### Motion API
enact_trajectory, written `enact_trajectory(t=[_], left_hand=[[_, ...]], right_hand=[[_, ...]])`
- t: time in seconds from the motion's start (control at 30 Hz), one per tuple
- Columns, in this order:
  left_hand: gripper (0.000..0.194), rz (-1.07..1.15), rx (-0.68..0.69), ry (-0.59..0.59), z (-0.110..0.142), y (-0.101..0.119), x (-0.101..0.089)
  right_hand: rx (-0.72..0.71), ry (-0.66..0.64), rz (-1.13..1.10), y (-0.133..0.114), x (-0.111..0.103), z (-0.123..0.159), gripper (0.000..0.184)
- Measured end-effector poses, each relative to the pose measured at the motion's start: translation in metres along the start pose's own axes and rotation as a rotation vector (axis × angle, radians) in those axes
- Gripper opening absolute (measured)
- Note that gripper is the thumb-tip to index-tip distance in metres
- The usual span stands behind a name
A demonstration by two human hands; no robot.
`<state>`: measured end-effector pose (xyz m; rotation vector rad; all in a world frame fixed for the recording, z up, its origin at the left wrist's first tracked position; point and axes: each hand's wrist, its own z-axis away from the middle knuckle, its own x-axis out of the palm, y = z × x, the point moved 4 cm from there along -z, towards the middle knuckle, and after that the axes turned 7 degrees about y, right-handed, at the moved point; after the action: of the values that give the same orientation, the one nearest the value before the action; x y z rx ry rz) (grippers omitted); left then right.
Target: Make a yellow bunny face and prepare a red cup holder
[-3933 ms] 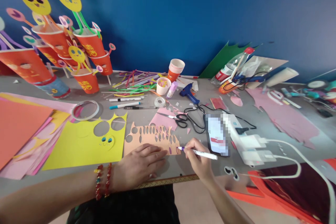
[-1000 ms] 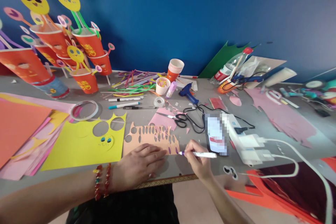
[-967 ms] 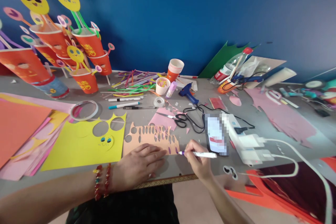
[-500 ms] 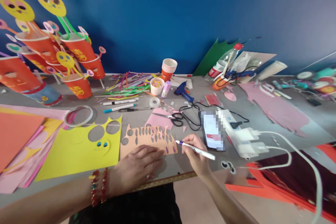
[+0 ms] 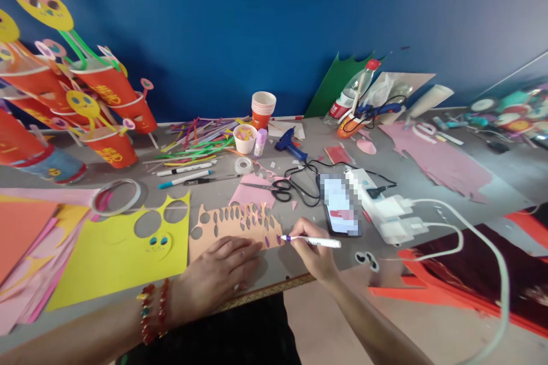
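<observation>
My left hand (image 5: pixel 216 274) lies flat, fingers stretched, on the near edge of a peach paper sheet (image 5: pixel 233 225) full of oval cut-outs. My right hand (image 5: pixel 311 248) pinches a white marker (image 5: pixel 314 241) with a purple tip. The tip touches the sheet's right corner, where small purple ovals are drawn. Beaded bracelets circle my left wrist.
A yellow sheet (image 5: pixel 124 251) with round holes lies left, beside a paper stack (image 5: pixel 29 239). Scissors (image 5: pixel 274 188), a phone (image 5: pixel 340 211), a power strip (image 5: pixel 385 211) with white cables, a blue glue gun (image 5: pixel 289 144), a tape ring (image 5: pixel 115 198), markers, straws and decorated orange cups (image 5: pixel 107 145) fill the table.
The view has swung right and up, so everything shifts left in frame. My right hand keeps the marker at the sheet's right corner with small strokes; my left hand stays flat.
</observation>
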<state>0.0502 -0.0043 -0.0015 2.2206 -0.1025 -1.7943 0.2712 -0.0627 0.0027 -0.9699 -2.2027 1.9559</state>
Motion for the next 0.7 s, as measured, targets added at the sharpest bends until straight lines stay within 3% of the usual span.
enact_trajectory(t=[0.7], left_hand=[[0.044, 0.014, 0.003, -0.02, 0.0002, 0.0005, -0.0009]], right_hand=[[0.034, -0.019, -0.059, 0.0093, -0.0003, 0.003, 0.015]])
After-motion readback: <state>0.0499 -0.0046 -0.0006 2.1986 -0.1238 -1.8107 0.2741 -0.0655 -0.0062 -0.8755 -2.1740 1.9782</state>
